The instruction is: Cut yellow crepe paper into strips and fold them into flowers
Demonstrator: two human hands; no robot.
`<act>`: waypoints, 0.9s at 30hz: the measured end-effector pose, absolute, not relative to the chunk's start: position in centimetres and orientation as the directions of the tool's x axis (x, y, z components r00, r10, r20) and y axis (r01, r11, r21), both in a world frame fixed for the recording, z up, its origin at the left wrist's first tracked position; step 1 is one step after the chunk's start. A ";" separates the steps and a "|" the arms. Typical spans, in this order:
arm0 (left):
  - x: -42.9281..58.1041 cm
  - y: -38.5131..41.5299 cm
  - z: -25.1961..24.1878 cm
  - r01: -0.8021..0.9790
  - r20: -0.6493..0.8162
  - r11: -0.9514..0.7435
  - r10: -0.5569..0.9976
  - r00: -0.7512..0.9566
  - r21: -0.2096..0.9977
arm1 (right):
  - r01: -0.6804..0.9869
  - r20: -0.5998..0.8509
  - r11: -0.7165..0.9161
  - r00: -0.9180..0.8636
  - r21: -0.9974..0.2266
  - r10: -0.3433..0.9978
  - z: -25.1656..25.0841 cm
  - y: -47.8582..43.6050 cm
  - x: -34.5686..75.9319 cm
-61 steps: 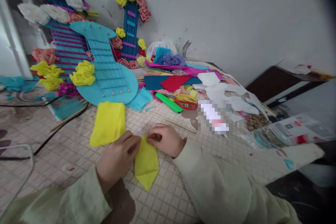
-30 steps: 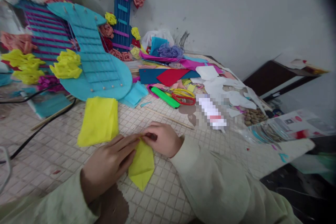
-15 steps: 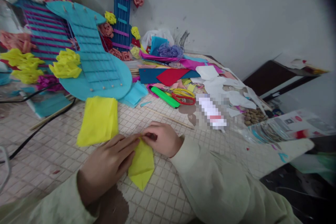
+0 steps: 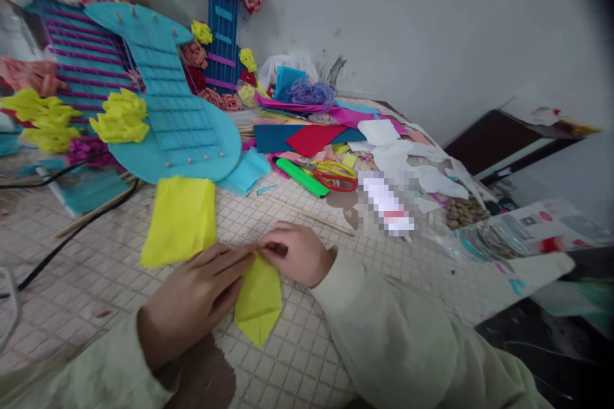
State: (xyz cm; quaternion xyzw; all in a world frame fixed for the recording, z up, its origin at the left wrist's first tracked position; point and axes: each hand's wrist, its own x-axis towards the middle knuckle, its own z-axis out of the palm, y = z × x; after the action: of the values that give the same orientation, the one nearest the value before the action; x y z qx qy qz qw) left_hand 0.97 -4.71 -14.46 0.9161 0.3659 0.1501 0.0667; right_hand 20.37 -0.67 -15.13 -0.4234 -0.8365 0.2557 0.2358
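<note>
A folded piece of yellow crepe paper (image 4: 259,303) lies on the table, its pointed end towards me and creases across it. My left hand (image 4: 204,294) reaches over its upper left edge, fingers extended together, tips at the top corner. At that same corner my right hand (image 4: 295,254) pinches the paper between thumb and forefinger, the other fingers curled. The fingertips of both hands meet there and hide the paper's top. Just beyond my left hand rests a stack of yellow crepe paper sheets (image 4: 180,220).
A light-blue guitar-shaped board (image 4: 177,102) with strings leans behind the stack. Red-handled scissors (image 4: 338,182), a green box cutter (image 4: 302,177) and a thin wooden stick (image 4: 311,215) lie further back. A black cable (image 4: 79,236) crosses the left side. Paper scraps (image 4: 393,156) cover the back right.
My left wrist has shifted slightly left and down. Both hands' fingertips stay at the top of the yellow paper, and the surroundings look the same.
</note>
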 end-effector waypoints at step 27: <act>1.0 -4.7 -14.1 0.685 0.148 -0.690 0.721 0.676 0.232 | 0.573 0.201 0.603 -0.611 -0.555 0.766 -15.2 -1.0 20.4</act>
State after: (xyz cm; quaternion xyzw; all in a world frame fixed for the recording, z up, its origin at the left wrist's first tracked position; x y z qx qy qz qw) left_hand 1.01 -4.67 -14.13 0.9121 0.3856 0.1145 0.0786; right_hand 20.40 -1.00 -15.15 -0.3853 -0.8690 0.2240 0.2149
